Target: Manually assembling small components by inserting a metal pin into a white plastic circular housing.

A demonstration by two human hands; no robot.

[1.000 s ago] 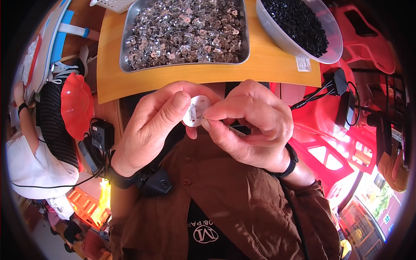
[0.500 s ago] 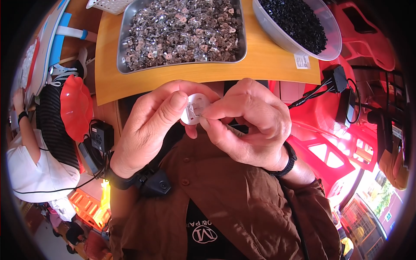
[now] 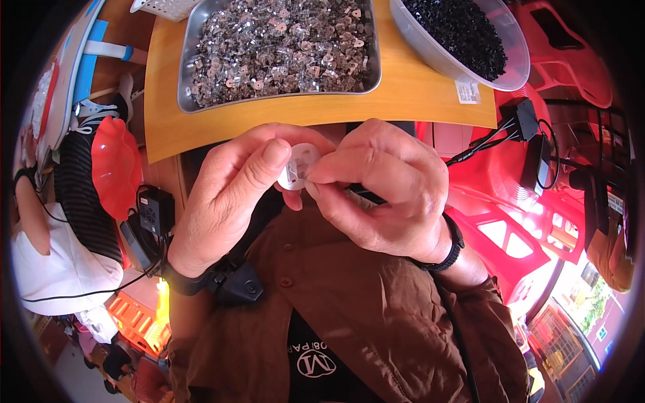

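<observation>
Between my hands, just in front of the table's near edge, is a small round white plastic part point(image 3: 291, 176) with a recess and tiny details in its face. My left hand point(image 3: 232, 191) grips it by the rim, thumb in front and fingers curled behind. My right hand point(image 3: 386, 191) is closed in a pinch, thumb and forefinger tips pressed at the right side of the part's face. Whatever those tips hold, if anything, is too small to make out. Beyond my hands, a metal tray point(image 3: 282, 101) is heaped with small shiny metal pieces.
A clear plastic bowl point(image 3: 430, 57) of small black pieces stands at the table's point(image 3: 164, 127) far right. Red plastic chairs point(image 3: 497, 235) are on the right. At left are a red scalloped dish point(image 3: 115, 168), a black boxed device point(image 3: 156, 208) with cables, and another person's arm point(image 3: 33, 215).
My hands stay nearly in place, and the white part has tilted slightly. At the left, the other person's arm has shifted lower.
</observation>
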